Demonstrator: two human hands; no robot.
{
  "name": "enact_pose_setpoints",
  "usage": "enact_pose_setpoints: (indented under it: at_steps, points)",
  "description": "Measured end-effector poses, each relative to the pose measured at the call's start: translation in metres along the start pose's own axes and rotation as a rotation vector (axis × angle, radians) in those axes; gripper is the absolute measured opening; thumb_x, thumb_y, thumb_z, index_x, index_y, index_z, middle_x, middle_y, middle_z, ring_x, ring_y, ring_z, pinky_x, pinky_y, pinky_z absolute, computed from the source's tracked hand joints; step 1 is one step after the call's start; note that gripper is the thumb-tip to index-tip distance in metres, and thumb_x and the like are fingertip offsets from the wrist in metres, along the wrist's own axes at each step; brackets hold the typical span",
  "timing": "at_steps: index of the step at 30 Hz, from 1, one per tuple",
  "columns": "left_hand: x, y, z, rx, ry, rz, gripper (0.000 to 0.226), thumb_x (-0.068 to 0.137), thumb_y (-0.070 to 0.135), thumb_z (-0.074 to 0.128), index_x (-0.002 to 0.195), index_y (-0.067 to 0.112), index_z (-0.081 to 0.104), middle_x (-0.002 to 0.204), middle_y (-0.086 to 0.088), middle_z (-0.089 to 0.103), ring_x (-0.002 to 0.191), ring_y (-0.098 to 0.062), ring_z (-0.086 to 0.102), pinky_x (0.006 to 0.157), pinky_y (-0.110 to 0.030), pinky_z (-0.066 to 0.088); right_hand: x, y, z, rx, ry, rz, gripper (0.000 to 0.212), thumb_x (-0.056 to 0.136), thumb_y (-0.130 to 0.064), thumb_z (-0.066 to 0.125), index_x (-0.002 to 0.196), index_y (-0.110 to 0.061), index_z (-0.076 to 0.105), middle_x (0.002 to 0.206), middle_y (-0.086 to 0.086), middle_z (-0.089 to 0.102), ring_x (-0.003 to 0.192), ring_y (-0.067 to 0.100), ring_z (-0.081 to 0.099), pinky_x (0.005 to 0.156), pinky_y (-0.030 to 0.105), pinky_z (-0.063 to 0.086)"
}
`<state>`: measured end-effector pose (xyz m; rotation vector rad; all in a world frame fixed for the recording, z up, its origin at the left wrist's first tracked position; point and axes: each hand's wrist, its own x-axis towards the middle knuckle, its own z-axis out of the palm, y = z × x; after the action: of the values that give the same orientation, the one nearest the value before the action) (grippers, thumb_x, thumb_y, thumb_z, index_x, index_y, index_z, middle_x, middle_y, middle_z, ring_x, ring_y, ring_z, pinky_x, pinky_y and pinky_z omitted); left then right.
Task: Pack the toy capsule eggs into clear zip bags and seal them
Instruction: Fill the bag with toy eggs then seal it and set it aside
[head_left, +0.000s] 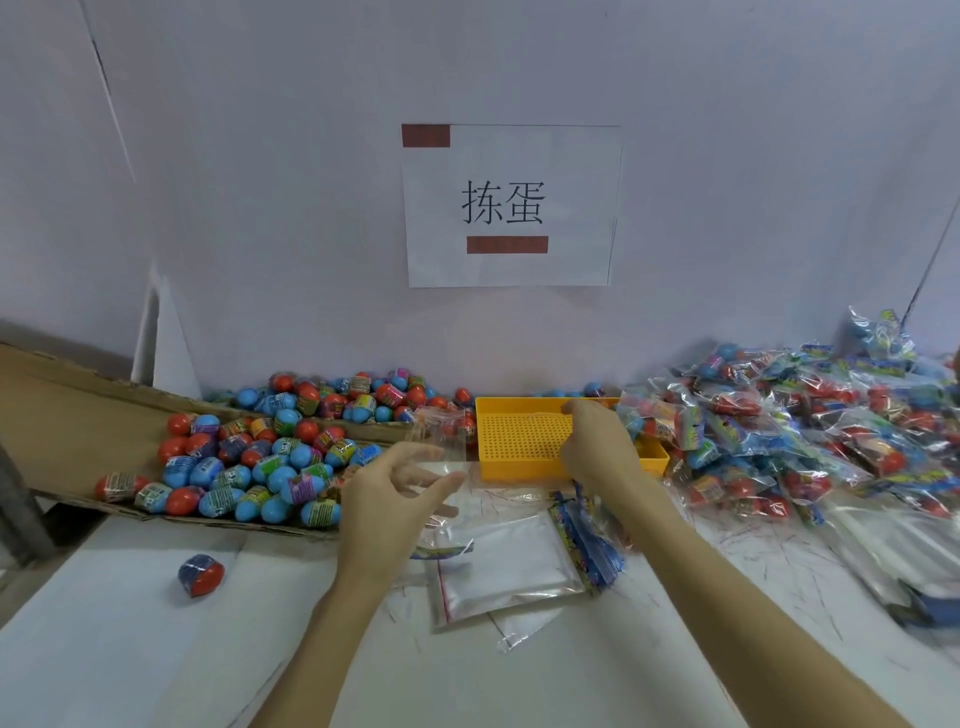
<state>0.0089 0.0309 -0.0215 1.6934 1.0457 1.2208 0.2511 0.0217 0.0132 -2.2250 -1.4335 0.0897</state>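
Observation:
Several blue and red capsule eggs (249, 467) lie heaped in a flat cardboard box (62, 415) at the left. My left hand (384, 499) is raised in front of the box, its thumb and fingers spread around the lower edge of an upright clear zip bag (439, 431). My right hand (597, 447) hovers over the near right corner of a yellow perforated tray (519, 436). Its back faces me and its fingers curl downward, so what they hold is hidden. A stack of empty zip bags (498, 566) lies on the table between my forearms.
One loose egg (201, 574) sits on the white table at the left. A bundle of blue printed cards (592, 540) lies beside the bag stack. Packed bags (805, 431) are piled at the right. A paper sign (509, 205) hangs on the wall behind.

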Motion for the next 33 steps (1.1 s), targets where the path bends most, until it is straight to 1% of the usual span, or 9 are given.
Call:
enact_pose_setpoints:
  at_steps: [4, 10, 13, 17, 21, 24, 28, 31, 33]
  points:
    - [0.0, -0.001, 0.0, 0.001, -0.04, -0.031, 0.033, 0.076, 0.036, 0.086, 0.104, 0.029, 0.069, 0.075, 0.01, 0.078, 0.06, -0.013, 0.076, 0.063, -0.037, 0.059, 0.032, 0.02, -0.003, -0.395, -0.144, -0.07, 0.019, 0.096, -0.005, 0.052, 0.113, -0.005, 0.062, 0.136, 0.015, 0.055, 0.121, 0.032, 0.054, 0.095, 0.04, 0.052]
    - [0.002, -0.003, 0.002, -0.009, -0.121, -0.069, 0.035, 0.075, 0.04, 0.085, 0.104, 0.028, 0.069, 0.077, 0.008, 0.078, 0.062, -0.016, 0.076, 0.063, -0.044, 0.063, 0.045, 0.033, 0.0, -0.492, -0.046, -0.073, 0.027, 0.1, -0.005, 0.054, 0.126, -0.006, 0.06, 0.136, 0.017, 0.048, 0.126, 0.032, 0.048, 0.099, 0.041, 0.051]
    - [0.002, -0.004, 0.003, 0.0, -0.147, -0.091, 0.033, 0.08, 0.031, 0.085, 0.107, 0.024, 0.068, 0.077, 0.006, 0.079, 0.062, -0.018, 0.076, 0.057, -0.04, 0.063, 0.032, 0.023, 0.003, -0.163, 0.122, -0.103, 0.019, 0.1, -0.009, 0.057, 0.118, -0.007, 0.063, 0.122, 0.013, 0.059, 0.108, 0.027, 0.058, 0.09, 0.038, 0.054]
    - [0.001, -0.002, 0.004, 0.007, -0.168, -0.116, 0.032, 0.082, 0.027, 0.085, 0.109, 0.022, 0.068, 0.076, 0.004, 0.079, 0.062, -0.019, 0.076, 0.055, -0.035, 0.061, -0.011, -0.008, 0.006, 0.605, 0.207, -0.049, 0.023, 0.092, -0.026, 0.075, 0.112, -0.016, 0.068, 0.103, -0.006, 0.072, 0.093, 0.009, 0.069, 0.074, 0.019, 0.056]
    - [0.0, 0.001, 0.004, 0.0, -0.187, -0.155, 0.031, 0.082, 0.026, 0.086, 0.107, 0.022, 0.068, 0.077, 0.002, 0.079, 0.063, -0.022, 0.077, 0.058, -0.041, 0.063, -0.063, -0.029, 0.012, 1.102, 0.189, -0.136, 0.02, 0.09, -0.025, 0.078, 0.108, -0.021, 0.071, 0.101, -0.007, 0.076, 0.094, 0.011, 0.074, 0.067, 0.025, 0.061]
    - [-0.002, 0.004, 0.005, 0.01, -0.215, -0.141, 0.03, 0.083, 0.025, 0.086, 0.107, 0.028, 0.069, 0.077, 0.003, 0.079, 0.063, -0.023, 0.077, 0.06, -0.043, 0.064, -0.084, -0.037, 0.015, 1.154, 0.165, -0.257, 0.021, 0.093, -0.017, 0.074, 0.114, -0.018, 0.067, 0.106, -0.005, 0.073, 0.093, 0.019, 0.076, 0.066, 0.029, 0.062]
    - [-0.006, 0.009, 0.007, 0.072, -0.285, -0.078, 0.036, 0.081, 0.032, 0.087, 0.111, 0.038, 0.068, 0.08, 0.008, 0.079, 0.061, -0.018, 0.076, 0.053, -0.034, 0.059, -0.091, -0.04, 0.019, 0.997, 0.112, -0.319, 0.024, 0.096, -0.015, 0.07, 0.117, -0.025, 0.064, 0.108, -0.019, 0.067, 0.09, 0.013, 0.075, 0.065, 0.033, 0.063]
    - [-0.006, 0.008, 0.009, 0.125, -0.289, -0.06, 0.038, 0.079, 0.03, 0.089, 0.107, 0.043, 0.067, 0.081, 0.01, 0.078, 0.059, -0.016, 0.075, 0.053, -0.035, 0.062, -0.094, -0.039, 0.018, 0.917, 0.105, -0.336, 0.025, 0.096, -0.016, 0.069, 0.116, -0.031, 0.062, 0.107, -0.023, 0.065, 0.087, 0.011, 0.075, 0.048, 0.034, 0.059]
    - [-0.006, 0.007, 0.01, 0.136, -0.285, -0.036, 0.037, 0.079, 0.032, 0.089, 0.105, 0.047, 0.066, 0.082, 0.012, 0.078, 0.058, -0.015, 0.075, 0.054, -0.038, 0.062, -0.093, -0.037, 0.016, 0.871, 0.119, -0.356, 0.025, 0.096, -0.017, 0.07, 0.115, -0.031, 0.061, 0.106, -0.022, 0.064, 0.081, 0.012, 0.073, 0.041, 0.026, 0.052]
